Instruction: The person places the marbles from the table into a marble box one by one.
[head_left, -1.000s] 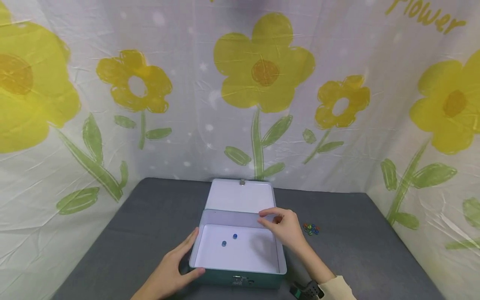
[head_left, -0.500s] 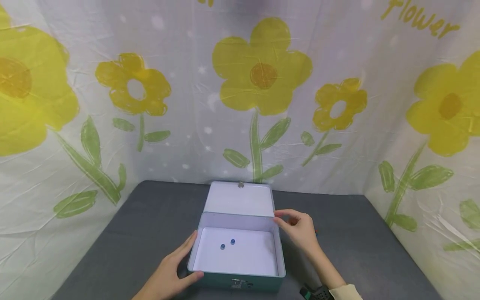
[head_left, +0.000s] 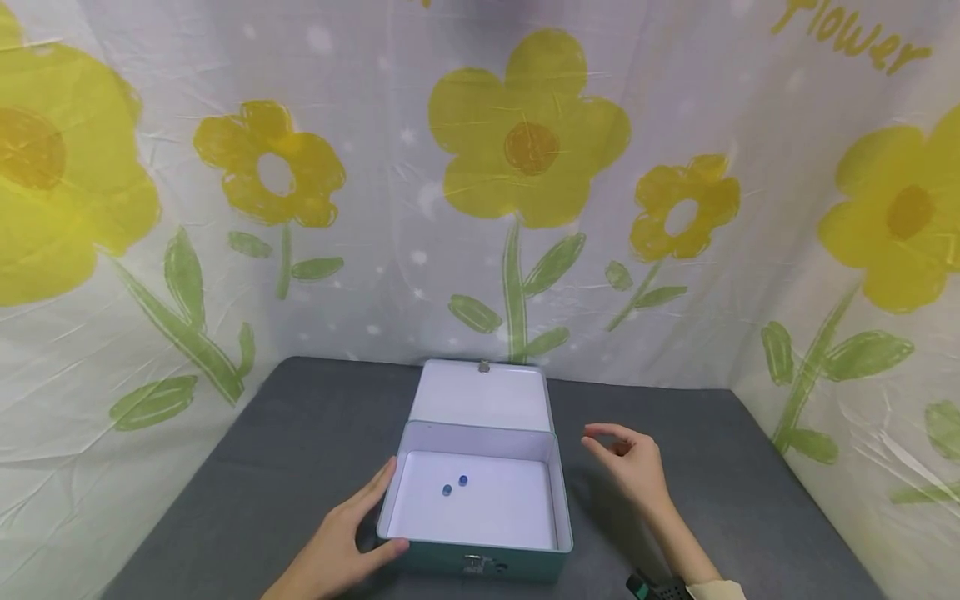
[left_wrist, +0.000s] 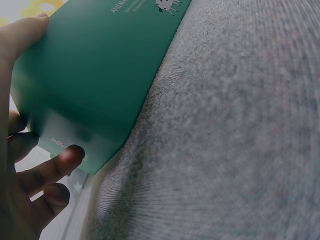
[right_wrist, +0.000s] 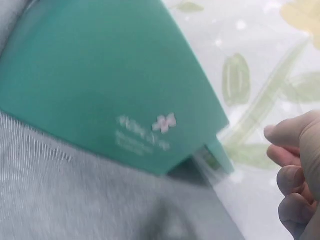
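A green metal box (head_left: pixel 480 557), white inside, stands with its lid (head_left: pixel 480 393) laid back. Two small blue beads (head_left: pixel 447 490) lie on its floor, left of the middle. My left hand (head_left: pixel 341 529) holds the box's front left corner, thumb at the front rim and fingers along the left side. In the left wrist view the fingers (left_wrist: pixel 52 167) are bent beside the green wall. My right hand (head_left: pixel 633 467) is in the air right of the box, fingers loosely curled, thumb and forefinger tips close together. Nothing shows between those fingertips (right_wrist: pixel 271 133) in the right wrist view.
The box rests on a dark grey cloth-covered table (head_left: pixel 300 433). A white curtain (head_left: pixel 390 250) with yellow flowers surrounds its back and sides. A dark watch-like band (head_left: pixel 660 586) is on the right wrist. The spot where colourful beads lay is hidden behind the right hand.
My right hand has moved right, from over the box's right rim to beside the box, covering the small pile of colourful beads. My left hand has stayed at the corner.
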